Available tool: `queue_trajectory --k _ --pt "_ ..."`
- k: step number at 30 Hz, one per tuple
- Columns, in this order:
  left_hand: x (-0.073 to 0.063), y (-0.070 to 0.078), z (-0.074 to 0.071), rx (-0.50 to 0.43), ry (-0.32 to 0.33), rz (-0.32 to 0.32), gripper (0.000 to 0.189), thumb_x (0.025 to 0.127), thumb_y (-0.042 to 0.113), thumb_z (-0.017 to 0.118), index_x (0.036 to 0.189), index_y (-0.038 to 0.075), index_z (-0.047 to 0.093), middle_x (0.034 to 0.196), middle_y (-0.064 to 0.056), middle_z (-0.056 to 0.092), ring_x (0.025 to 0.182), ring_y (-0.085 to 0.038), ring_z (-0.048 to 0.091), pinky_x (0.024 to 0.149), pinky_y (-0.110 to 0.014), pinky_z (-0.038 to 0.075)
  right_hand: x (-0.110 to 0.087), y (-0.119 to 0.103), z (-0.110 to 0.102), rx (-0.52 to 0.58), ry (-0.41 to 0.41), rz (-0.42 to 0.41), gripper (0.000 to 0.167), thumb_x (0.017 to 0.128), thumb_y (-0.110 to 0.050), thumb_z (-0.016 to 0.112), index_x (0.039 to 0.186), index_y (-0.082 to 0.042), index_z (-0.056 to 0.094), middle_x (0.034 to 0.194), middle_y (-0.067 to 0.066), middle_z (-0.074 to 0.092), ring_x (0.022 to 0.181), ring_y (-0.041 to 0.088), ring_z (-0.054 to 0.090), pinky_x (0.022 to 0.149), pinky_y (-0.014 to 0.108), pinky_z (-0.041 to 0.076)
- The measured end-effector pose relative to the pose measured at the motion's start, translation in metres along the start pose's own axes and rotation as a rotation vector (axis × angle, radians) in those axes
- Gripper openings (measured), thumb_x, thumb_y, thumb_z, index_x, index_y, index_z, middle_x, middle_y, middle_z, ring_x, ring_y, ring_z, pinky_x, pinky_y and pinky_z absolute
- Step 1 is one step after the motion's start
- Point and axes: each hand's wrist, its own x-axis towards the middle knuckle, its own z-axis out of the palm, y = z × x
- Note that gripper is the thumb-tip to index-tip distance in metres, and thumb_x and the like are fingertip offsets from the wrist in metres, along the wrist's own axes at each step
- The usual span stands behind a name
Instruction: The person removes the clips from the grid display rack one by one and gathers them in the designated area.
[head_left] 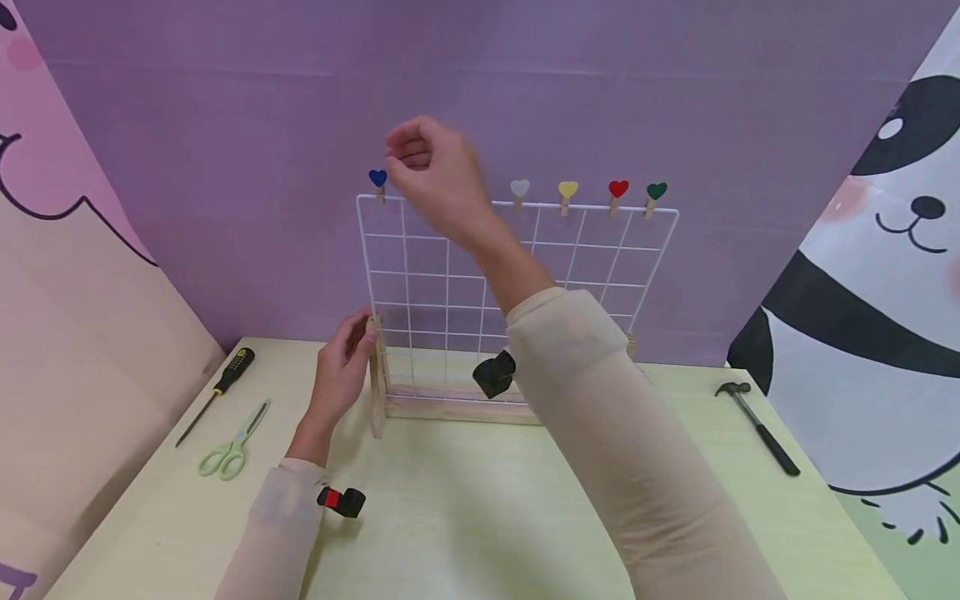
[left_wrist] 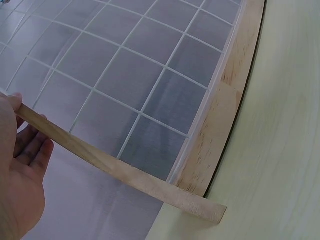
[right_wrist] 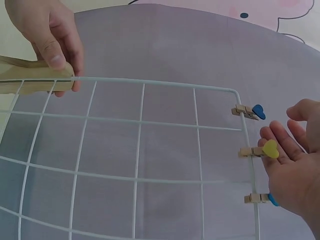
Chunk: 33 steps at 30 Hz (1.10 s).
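A white wire grid [head_left: 427, 272] stands upright in a wooden stand [head_left: 450, 409] on the table. My left hand [head_left: 341, 379] grips the stand's left wooden post [left_wrist: 95, 157], thumb on one side and fingers on the other. Up at the grid's top edge, my right hand [head_left: 442, 179] holds nothing; its thumb and fingers are apart beside a clothespin with a yellow heart [right_wrist: 270, 149]. Heart clothespins line that edge: dark blue [head_left: 377, 177] at the left end, then white [head_left: 520, 188], another yellow, red [head_left: 618, 189] and green [head_left: 656, 192]. A lighter blue heart [right_wrist: 273, 199] shows partly behind the right hand.
Left of the stand lie a black-and-yellow screwdriver [head_left: 238, 365] and light green scissors [head_left: 232, 446]. A claw hammer [head_left: 761, 429] is near the table's right edge. A purple backdrop [head_left: 225, 167] hangs behind the grid.
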Motion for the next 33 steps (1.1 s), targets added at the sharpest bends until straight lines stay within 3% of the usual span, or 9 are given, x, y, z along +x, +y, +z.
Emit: queue_trajectory --k 8,17,25,33 --pt "0.002 0.001 0.001 -0.031 -0.003 -0.020 0.043 0.108 0.014 0.054 0.148 -0.001 0.050 0.146 -0.025 0.058 0.135 -0.032 0.055 0.102 -0.004 0.042 0.001 0.000 0.004 -0.055 -0.018 0.056 0.021 0.098 -0.009 0.067 0.117 -0.001 0.069 0.113 0.011 0.073 0.101 0.016 0.070 0.093 0.017 0.055" --pt "0.004 0.001 0.000 -0.095 -0.016 -0.030 0.043 0.107 0.010 0.054 0.147 -0.004 0.049 0.143 -0.028 0.057 0.121 -0.003 0.056 0.101 -0.006 0.045 0.003 0.003 0.006 -0.132 -0.031 0.115 0.021 0.098 -0.013 0.068 0.116 -0.003 0.070 0.111 0.009 0.075 0.101 0.015 0.071 0.092 0.017 0.054" --pt "0.005 0.002 -0.001 -0.096 -0.027 -0.048 0.043 0.107 0.009 0.054 0.148 -0.001 0.049 0.145 -0.023 0.057 0.125 -0.010 0.054 0.101 -0.006 0.045 0.008 0.000 0.008 -0.192 -0.076 0.159 0.020 0.097 -0.013 0.069 0.115 -0.005 0.073 0.109 0.008 0.078 0.099 0.013 0.073 0.084 0.019 0.054" --pt "0.003 0.003 -0.003 -0.102 -0.024 -0.058 0.044 0.107 0.008 0.054 0.149 -0.002 0.048 0.146 -0.024 0.056 0.126 -0.010 0.054 0.102 -0.007 0.045 0.007 -0.001 0.013 -0.230 -0.055 0.182 0.017 0.098 -0.015 0.070 0.112 -0.009 0.078 0.108 0.004 0.080 0.098 0.011 0.073 0.085 0.021 0.054"
